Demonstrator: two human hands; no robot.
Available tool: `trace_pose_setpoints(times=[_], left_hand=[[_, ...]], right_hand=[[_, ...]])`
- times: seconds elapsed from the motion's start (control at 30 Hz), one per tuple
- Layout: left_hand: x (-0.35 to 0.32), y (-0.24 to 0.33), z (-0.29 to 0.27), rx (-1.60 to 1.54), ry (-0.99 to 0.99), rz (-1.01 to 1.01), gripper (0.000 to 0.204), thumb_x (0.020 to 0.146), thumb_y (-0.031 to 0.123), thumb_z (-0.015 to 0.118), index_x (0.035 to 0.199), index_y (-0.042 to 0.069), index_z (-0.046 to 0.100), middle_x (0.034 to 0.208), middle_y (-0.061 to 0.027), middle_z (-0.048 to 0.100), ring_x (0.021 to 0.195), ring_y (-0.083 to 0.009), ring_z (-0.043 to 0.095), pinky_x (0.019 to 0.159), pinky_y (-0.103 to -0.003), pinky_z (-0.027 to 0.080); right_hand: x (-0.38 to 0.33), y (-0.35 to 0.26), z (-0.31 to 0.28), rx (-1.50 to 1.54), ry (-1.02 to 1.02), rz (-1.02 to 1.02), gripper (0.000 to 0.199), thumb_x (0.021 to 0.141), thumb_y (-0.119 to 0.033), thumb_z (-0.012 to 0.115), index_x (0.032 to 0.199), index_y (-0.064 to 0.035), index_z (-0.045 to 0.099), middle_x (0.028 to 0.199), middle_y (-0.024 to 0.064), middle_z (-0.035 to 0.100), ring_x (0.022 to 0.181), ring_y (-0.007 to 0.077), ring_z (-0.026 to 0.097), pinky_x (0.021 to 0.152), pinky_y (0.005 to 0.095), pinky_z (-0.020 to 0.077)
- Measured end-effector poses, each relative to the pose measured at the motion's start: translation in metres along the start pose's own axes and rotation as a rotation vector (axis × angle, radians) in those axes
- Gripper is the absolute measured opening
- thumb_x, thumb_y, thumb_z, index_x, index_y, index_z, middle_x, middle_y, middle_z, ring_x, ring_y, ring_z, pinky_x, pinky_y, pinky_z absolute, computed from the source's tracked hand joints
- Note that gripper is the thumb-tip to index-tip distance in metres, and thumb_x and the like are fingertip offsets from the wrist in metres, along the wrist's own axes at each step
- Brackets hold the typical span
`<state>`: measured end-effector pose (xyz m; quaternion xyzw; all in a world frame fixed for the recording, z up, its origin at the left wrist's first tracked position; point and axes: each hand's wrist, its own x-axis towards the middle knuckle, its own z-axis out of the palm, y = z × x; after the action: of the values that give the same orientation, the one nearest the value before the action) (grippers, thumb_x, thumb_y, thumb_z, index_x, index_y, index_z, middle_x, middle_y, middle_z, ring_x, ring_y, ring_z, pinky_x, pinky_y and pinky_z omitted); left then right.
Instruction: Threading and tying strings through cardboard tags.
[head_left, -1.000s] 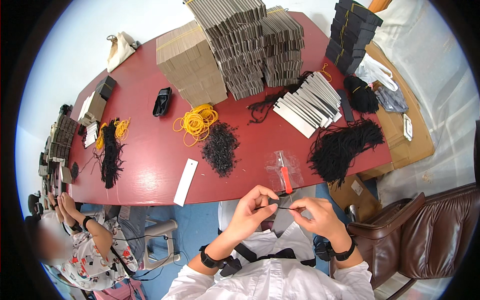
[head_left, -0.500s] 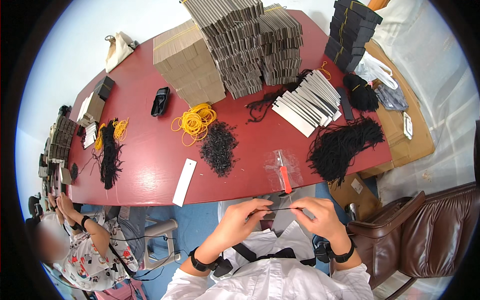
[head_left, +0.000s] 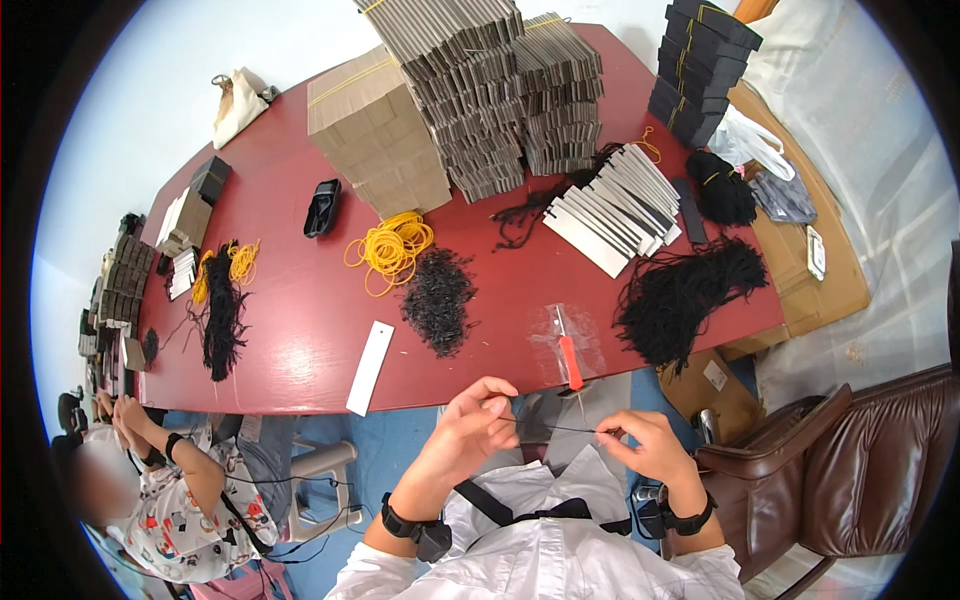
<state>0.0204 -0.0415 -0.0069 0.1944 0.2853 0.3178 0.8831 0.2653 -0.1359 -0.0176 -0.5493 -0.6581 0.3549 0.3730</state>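
Observation:
A thin black cord (head_left: 555, 428) stretches between my hands, in front of the table edge. My left hand (head_left: 468, 430) is closed on its left end, with the index finger lifted and the other fingers curled. My right hand (head_left: 648, 446) pinches the other end between thumb and fingertips. Just beyond the cord, a tool with an orange-red handle (head_left: 570, 360) lies at the table edge on clear plastic film (head_left: 545, 345), its thin metal tip jutting over the edge. On the right rests a bundle of black cords (head_left: 690, 300).
On the red table (head_left: 290, 340) are a pile of small black pieces (head_left: 438, 300), yellow elastic bands (head_left: 392, 248), a white card strip (head_left: 371, 367), fanned white cards (head_left: 612, 215) and tall card stacks (head_left: 380, 130). A brown leather chair (head_left: 860, 460) stands right; another person (head_left: 180, 480) sits left.
My hands have moved apart, the left one turning upward with its fingers raised. More of the black cord shows between them, and the right hand has shifted slightly right and down.

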Motion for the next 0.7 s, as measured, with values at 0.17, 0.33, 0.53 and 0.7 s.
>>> trace_pose_setpoints(times=[0.17,0.33,0.53,0.7], left_hand=[[-0.002,0.004,-0.01,0.197,-0.073,-0.057,0.016,0.092,0.017,0.059,0.099,0.005,0.051,0.062,0.0077,0.032,0.049,-0.0018,0.026,0.045,-0.019,0.021],[-0.001,0.005,-0.008,0.15,-0.063,-0.007,0.012,0.092,0.013,0.059,0.095,0.008,0.049,0.06,0.0092,0.03,0.048,-0.0012,0.022,0.045,-0.02,0.018],[0.002,-0.002,-0.002,0.084,-0.005,0.122,0.015,0.089,0.006,0.061,0.097,0.008,0.048,0.059,0.0093,0.033,0.047,-0.0007,0.024,0.045,-0.02,0.018],[0.008,-0.005,-0.002,0.576,0.009,0.174,0.018,0.087,0.004,0.063,0.099,0.007,0.05,0.057,0.0093,0.036,0.047,0.0007,0.028,0.045,-0.02,0.021]], right_hand=[[-0.005,0.009,-0.004,0.015,-0.119,-0.074,0.009,0.08,-0.003,0.067,0.087,0.0002,0.063,0.075,0.0088,0.063,0.064,0.0183,0.062,0.057,0.0278,0.0494],[-0.012,0.016,-0.001,0.066,-0.099,-0.051,0.007,0.078,-0.003,0.068,0.084,0.0,0.064,0.075,0.0078,0.064,0.064,0.0179,0.061,0.057,0.0275,0.0487],[-0.028,0.021,0.009,0.109,-0.038,-0.024,0.006,0.076,-0.002,0.069,0.08,-0.0011,0.066,0.072,0.0065,0.064,0.063,0.0169,0.062,0.056,0.0264,0.048],[-0.038,0.025,0.006,0.136,-0.029,-0.029,0.005,0.074,-0.001,0.069,0.079,-0.0018,0.066,0.072,0.0061,0.066,0.063,0.0171,0.064,0.056,0.0256,0.0482]])
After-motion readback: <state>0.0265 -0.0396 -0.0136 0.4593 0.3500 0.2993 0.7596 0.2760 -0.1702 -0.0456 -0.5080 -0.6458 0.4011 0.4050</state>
